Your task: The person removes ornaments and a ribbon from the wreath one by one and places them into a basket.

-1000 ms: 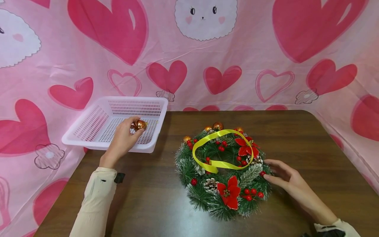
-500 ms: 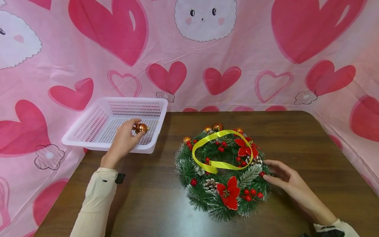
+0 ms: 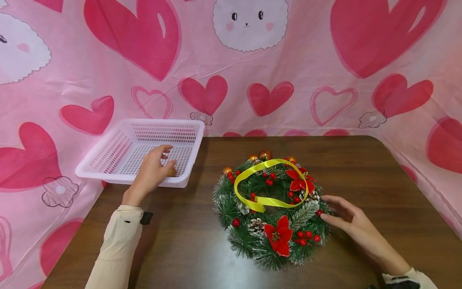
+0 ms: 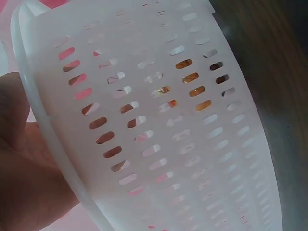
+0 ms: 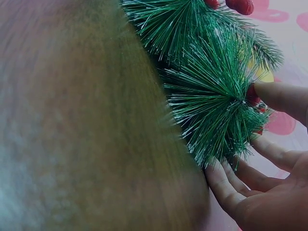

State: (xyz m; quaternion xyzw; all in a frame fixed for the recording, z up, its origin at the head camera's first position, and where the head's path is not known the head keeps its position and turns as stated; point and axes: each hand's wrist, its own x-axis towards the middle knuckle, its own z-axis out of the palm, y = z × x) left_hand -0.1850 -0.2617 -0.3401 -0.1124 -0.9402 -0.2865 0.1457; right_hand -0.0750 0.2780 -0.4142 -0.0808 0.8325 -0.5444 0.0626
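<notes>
My left hand (image 3: pixel 150 167) hovers inside the white plastic basket (image 3: pixel 180 182), its thumb and fingers spread with nothing between them. Below the thumb, a golden Christmas ball (image 3: pixel 171 172) lies in the basket, partly hidden by the hand. Orange-gold shows through the side slots in the left wrist view, from the ball (image 4: pixel 197 91). At the right edge of a green Christmas wreath (image 3: pixel 245 241), my right hand (image 3: pixel 361 228) holds on, the thumb (image 5: pixel 279 98) at a red berry and the other fingers against the needles. A loop of yellow ribbon (image 3: pixel 278 201) lies across the wreath.
Red poinsettia flowers (image 3: pixel 278 236), pine cones (image 3: pixel 257 226) and red berries trim the wreath. Several gold balls (image 3: pixel 265 155) sit along its far side. All stands on a dark wooden table (image 3: pixel 187 241), with a pink heart-print cloth (image 3: pixel 238 64) hanging behind.
My left hand has let go of the shiny copper-gold ball, which has dropped into the basket out of its fingers. The right hand and the wreath have stayed put.
</notes>
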